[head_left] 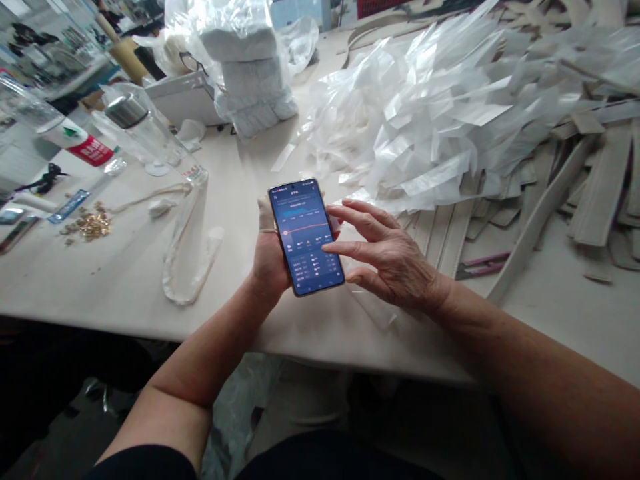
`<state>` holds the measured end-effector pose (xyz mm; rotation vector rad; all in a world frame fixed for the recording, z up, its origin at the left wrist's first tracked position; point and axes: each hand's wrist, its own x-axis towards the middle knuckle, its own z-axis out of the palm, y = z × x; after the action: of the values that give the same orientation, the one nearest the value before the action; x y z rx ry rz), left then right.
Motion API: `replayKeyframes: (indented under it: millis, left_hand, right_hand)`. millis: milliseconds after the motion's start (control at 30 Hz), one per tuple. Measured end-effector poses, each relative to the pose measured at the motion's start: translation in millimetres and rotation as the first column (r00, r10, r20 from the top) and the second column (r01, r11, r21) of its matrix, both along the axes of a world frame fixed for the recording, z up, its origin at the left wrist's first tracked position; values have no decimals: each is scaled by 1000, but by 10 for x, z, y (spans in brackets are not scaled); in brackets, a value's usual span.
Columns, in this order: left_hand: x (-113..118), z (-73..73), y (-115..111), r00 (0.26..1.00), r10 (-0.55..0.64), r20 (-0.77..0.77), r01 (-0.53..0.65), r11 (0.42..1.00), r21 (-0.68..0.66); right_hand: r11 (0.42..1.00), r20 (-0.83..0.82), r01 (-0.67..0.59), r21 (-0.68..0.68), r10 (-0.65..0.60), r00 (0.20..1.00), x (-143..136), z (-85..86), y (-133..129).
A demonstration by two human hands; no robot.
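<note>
A smartphone (306,237) with a lit blue screen showing a line graph and small rows is held over the table's front part. My left hand (271,260) grips it from beneath and from the left side; most of its fingers are hidden behind the phone. My right hand (385,250) is at the phone's right edge, fingers apart and holding nothing, with the index fingertip at the screen. Something pale shows by my left hand at the phone's upper left.
On the table (240,293), clear plastic strips (415,113) and beige strips (605,187) cover the right side. Wrapped white bundles (250,73) stand behind. At left are a glass bottle (155,137), a labelled plastic bottle (83,141), small gold pieces (93,225) and a pale looped band (175,267).
</note>
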<state>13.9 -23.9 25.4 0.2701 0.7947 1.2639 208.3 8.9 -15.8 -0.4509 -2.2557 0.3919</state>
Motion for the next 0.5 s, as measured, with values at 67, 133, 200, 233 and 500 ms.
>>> replayKeyframes:
  millis: [67, 133, 200, 233, 500]
  left_hand:
    - [21, -3, -3, 1000, -13, 10, 13, 1000, 2]
    - [33, -18, -3, 999, -32, 25, 31, 999, 19]
    - [37, -42, -2, 998, -54, 38, 53, 998, 27]
    - [37, -54, -3, 997, -61, 42, 60, 998, 24]
    - [41, -79, -12, 996, -71, 45, 71, 997, 21]
  right_hand:
    - [1000, -1, 8, 9, -8, 1000, -1, -9, 9]
    - [1000, -6, 11, 11, -11, 1000, -2, -10, 13]
    - [1000, -7, 15, 10, -15, 1000, -1, -5, 12]
    - [1000, -5, 17, 9, -17, 1000, 0, -2, 10]
    - [1000, 11, 17, -12, -17, 1000, 0, -4, 8]
